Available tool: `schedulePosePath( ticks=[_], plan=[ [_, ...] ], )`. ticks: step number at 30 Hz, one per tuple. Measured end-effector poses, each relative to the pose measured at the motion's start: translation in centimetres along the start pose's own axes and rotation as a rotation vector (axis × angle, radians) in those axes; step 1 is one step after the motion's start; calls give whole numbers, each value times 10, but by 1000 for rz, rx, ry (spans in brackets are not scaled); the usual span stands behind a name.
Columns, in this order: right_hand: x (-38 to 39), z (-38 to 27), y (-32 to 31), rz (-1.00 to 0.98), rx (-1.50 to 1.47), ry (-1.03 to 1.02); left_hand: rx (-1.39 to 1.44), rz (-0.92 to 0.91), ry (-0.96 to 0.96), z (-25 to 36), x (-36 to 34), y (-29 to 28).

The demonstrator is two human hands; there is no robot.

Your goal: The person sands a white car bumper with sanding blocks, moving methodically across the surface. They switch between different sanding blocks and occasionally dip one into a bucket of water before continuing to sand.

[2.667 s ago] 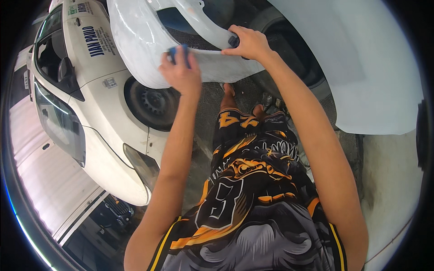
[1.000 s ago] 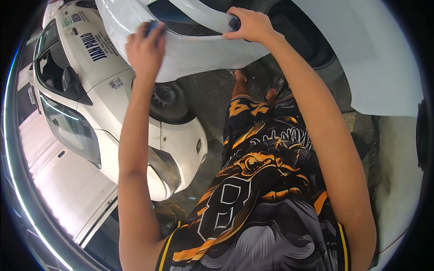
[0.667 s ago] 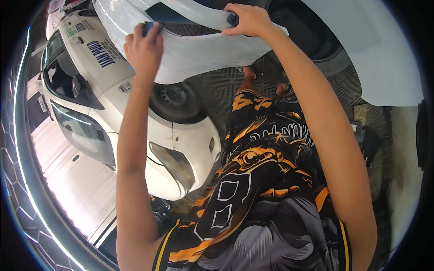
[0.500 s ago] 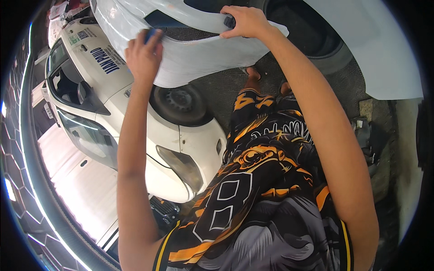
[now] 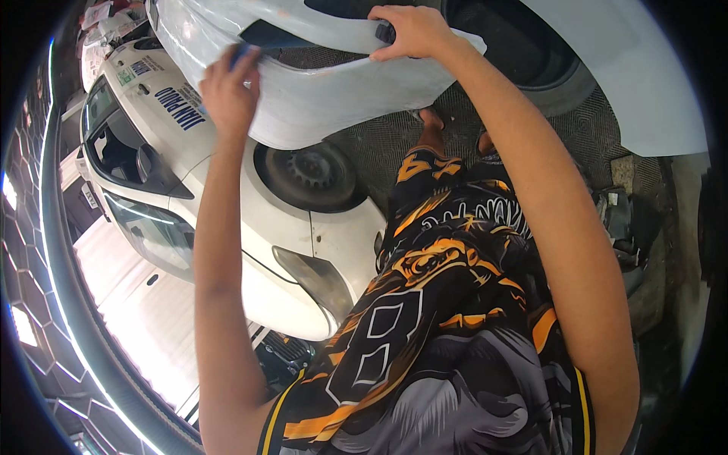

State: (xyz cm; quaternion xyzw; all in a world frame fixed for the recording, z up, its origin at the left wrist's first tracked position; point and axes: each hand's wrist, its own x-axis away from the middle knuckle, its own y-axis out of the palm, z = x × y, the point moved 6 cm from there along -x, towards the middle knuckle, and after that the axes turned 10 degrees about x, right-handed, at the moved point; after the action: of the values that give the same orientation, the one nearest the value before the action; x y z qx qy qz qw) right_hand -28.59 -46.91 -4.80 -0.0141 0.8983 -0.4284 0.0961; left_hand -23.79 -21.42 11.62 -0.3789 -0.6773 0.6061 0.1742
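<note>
A pale grey car bumper [image 5: 334,97] with dark openings spans the top of the view. At its left part, my left hand [image 5: 230,95] is closed on a small dark blue piece [image 5: 241,54], held against or just over the surface; motion blur hides its exact kind. My right hand [image 5: 415,32] curls over the bumper's narrow bar between two openings, thumb below and fingers above. Between that thumb and those fingers sits a small black block [image 5: 385,32]; whether it belongs to the bumper I cannot tell.
A white car [image 5: 280,227] with a black wheel [image 5: 307,176] stands close on my left. Another pale panel [image 5: 644,83] curves along the upper right, near a dark tyre [image 5: 523,45]. Dark textured matting [image 5: 371,144] lies underfoot. Black parts [image 5: 622,224] lie at the right.
My left hand has shifted a little left and up along the bumper with the blue piece. My right hand keeps its place on the bar. The view has tilted slightly.
</note>
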Motion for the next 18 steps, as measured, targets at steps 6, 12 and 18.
schedulePosePath(
  ticks=[6, 12, 18],
  plan=[
    [-1, 1, 3, -67, 19, 33, 43, -162, 33, 12, 0, 7],
    [1, 1, 1, -4, 28, 16, 45, -126, 2, 19, 5, 14],
    [-2, 2, 0, -15, 27, 18, 63, 189, -265, 22, 31, 13]
  ],
)
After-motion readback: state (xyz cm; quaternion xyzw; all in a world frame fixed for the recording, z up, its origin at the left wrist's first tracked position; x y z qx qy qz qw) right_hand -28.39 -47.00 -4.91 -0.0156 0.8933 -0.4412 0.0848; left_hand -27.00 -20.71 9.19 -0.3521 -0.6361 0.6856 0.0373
